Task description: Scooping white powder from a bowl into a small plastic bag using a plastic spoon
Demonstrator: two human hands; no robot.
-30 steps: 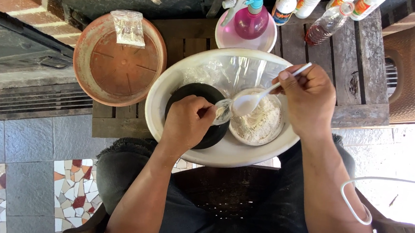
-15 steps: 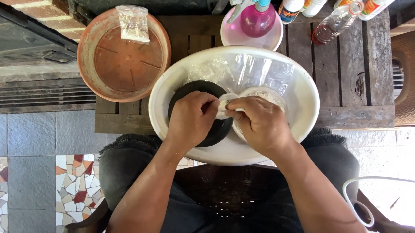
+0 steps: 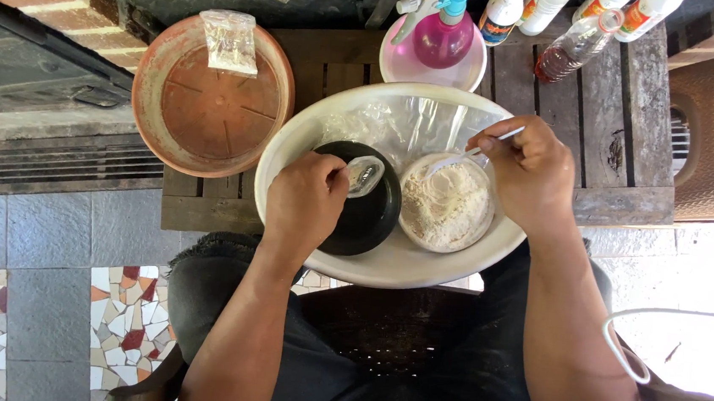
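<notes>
- White plastic makes up the big basin (image 3: 386, 266) that rests across the person's lap, against the near edge of the slatted wooden counter (image 3: 618, 119).
- Inside the basin, on the left, sits a black pot (image 3: 370, 218); on the right, just beside it, a round white tub (image 3: 447, 206) full of pale, crumbly powder. Crumpled clear plastic (image 3: 397, 123) lies behind them, on the far side of the basin.
- The left hand (image 3: 304, 203) rests on the left rim of the black pot. Its grip is narrow: fingertips pinched on a small clear cup (image 3: 365, 176), held tilted over the pot's opening.
- The right hand (image 3: 531, 173) hovers at the right edge of the tub. Its grip is closed tight on the handle of a white plastic spoon (image 3: 471, 154), thumb and fingers curled round the far end; the spoon's bowl reaches left and down to the powder's surface.
- The two hands are apart, with the tub between them.
- Far left on the counter stands a terracotta saucer (image 3: 209, 142) with a small clear bag (image 3: 229, 40) on its far edge.
- Just beyond the basin stands a pink spray bottle (image 3: 443, 39) on a pink dish, with several other bottles (image 3: 575, 22) to its right.
- Grey and mosaic floor tiles (image 3: 34, 311) lie at near left.
</notes>
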